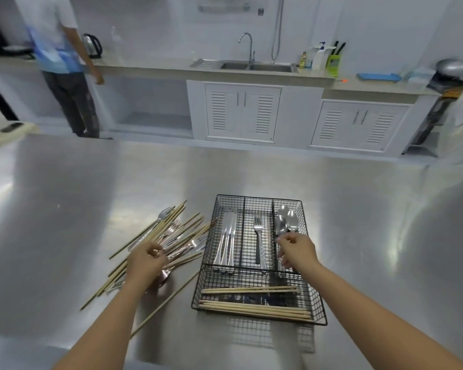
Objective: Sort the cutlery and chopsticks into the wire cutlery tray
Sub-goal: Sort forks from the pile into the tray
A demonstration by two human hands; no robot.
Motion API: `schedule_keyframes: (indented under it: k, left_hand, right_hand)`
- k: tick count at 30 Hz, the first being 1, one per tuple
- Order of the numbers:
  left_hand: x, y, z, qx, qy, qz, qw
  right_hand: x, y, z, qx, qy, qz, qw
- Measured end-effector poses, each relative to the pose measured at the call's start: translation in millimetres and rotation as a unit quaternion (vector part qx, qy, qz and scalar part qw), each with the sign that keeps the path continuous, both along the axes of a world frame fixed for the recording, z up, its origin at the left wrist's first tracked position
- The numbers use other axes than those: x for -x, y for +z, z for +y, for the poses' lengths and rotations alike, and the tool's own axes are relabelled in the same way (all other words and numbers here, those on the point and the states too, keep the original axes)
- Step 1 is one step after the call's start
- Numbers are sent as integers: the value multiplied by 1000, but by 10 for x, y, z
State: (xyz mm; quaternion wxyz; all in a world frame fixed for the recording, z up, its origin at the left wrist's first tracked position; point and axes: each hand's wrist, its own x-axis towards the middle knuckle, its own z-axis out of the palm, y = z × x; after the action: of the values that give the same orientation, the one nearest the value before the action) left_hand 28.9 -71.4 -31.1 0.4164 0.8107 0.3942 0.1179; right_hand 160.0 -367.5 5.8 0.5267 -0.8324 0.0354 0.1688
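Note:
A black wire cutlery tray [314, 292] sits on the steel table. Its left slot holds knives [227, 241], its middle slot a fork [259, 237], its right slot spoons [288, 221]. Chopsticks [254, 307] lie across the tray's front compartment. To the tray's left is a loose pile of chopsticks and forks [177, 233]. My left hand [147, 261] rests on that pile, fingers curled around a copper-coloured piece of cutlery [183, 249]. Over the spoon slot, my right hand [297, 249] pinches the handle of a spoon.
The steel table [78, 209] stretches wide on all sides. A single chopstick [166, 303] lies between pile and tray. Beyond the table a person [64, 65] stands at a counter; a sink [257, 66] and white cabinets [242, 113] are at the back.

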Motion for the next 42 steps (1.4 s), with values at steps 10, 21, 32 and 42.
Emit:
schedule_keyframes:
  k: [10, 21, 32, 42]
  left_hand:
    - [-25, -9, 314, -148, -93, 96, 980]
    - [-188, 42, 544, -63, -127, 103, 985]
    - [-189, 299, 1048, 181, -116, -81, 973]
    - [-153, 275, 1146, 368, -161, 11, 916]
  right_hand:
    - [321, 37, 659, -82, 45, 31, 995]
    - [571, 2, 1262, -151, 56, 110, 981]
    - [642, -104, 2288, 29, 46, 165, 985]
    - [537, -218, 2458, 39, -58, 198, 978]
